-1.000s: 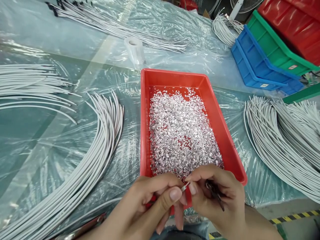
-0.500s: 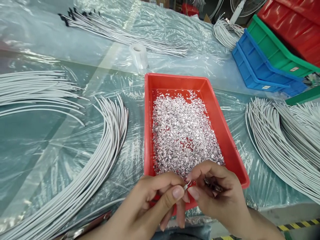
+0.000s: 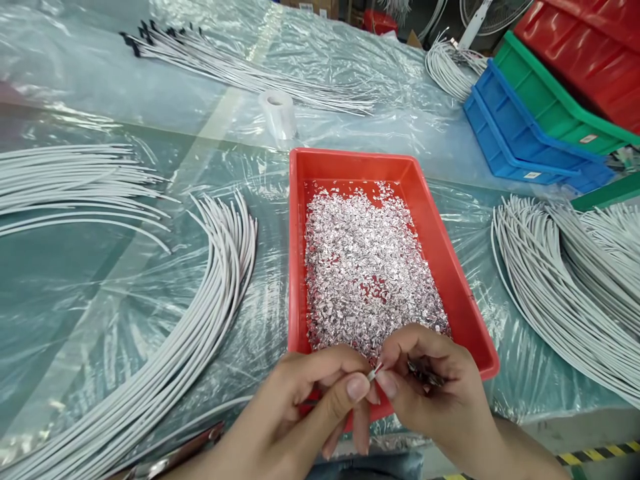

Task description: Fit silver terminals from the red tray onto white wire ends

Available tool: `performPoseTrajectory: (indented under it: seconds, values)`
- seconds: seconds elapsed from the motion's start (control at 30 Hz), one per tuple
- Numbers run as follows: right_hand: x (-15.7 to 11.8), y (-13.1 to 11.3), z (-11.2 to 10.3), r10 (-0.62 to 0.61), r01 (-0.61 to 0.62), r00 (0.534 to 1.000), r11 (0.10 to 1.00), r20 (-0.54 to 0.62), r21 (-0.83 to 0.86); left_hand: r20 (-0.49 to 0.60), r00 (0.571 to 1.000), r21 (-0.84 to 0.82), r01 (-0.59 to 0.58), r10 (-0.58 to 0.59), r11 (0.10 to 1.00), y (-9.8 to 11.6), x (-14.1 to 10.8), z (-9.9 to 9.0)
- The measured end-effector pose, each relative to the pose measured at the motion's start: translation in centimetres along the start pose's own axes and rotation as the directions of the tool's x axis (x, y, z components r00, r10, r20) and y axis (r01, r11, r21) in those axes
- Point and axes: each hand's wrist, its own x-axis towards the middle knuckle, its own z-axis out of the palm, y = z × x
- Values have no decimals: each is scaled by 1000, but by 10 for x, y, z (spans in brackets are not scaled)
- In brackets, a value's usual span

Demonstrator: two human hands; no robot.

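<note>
Above the near end of a red tray [image 3: 296, 267] full of small silvery scraps [image 3: 365, 260], my two hands meet. My left hand [image 3: 325, 400] pinches a white cable [image 3: 372, 375] between thumb and forefinger, close to its end. Thin red and white inner wires [image 3: 378, 368] stick out of that end. The thumb and forefinger of my right hand [image 3: 430, 380] close on these wires. Something small, dark and shiny [image 3: 425, 372] is tucked in the right hand's curled fingers; what it is I cannot make out.
White cable bundles lie left [image 3: 200, 307], right [image 3: 555, 280] and far back [image 3: 260, 73]. A clear plastic roll [image 3: 278, 117] stands behind the tray. Stacked blue [image 3: 520, 147], green [image 3: 560, 100] and red bins [image 3: 590, 60] are back right. A metal tool [image 3: 175, 453] lies by my left forearm.
My right fingertips have shifted slightly at the cable end, and the red inner wire shows more clearly. My left hand keeps its pinch.
</note>
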Motion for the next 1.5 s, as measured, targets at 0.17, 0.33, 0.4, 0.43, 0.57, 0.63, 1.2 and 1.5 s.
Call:
performPoseTrajectory:
  seconds: [0.17,0.33,0.4,0.43,0.57,0.63,1.2,1.5]
  values:
    - [0,-1,2,-71,70,997,997,-31,-35,17,1000,-11,-5,5,1000,-1,-2,0]
    - [0,-2,3,-99,90,993,988,-66,-126,5,1000,-11,-24,25,1000,-1,-4,0]
    - [0,-2,3,-102,91,992,986,-77,-141,4,1000,-11,-30,30,999,-1,-4,0]
    - [0,-2,3,-108,96,991,985,-81,-142,2,1000,-12,-32,32,999,-1,-3,0]
    - [0,-3,3,-132,122,989,983,-69,-135,-9,999,-25,-31,31,999,-3,-3,0]
    - [-2,-2,2,-153,139,986,975,-69,-171,-9,999,-31,-36,36,999,-4,-2,1]
    - [-5,9,-17,-495,487,837,482,232,-728,-5,990,-254,-138,142,957,-4,1,-3]
    - [-3,7,-12,-509,458,842,506,176,-730,17,984,-285,-162,175,945,-2,-1,-2]
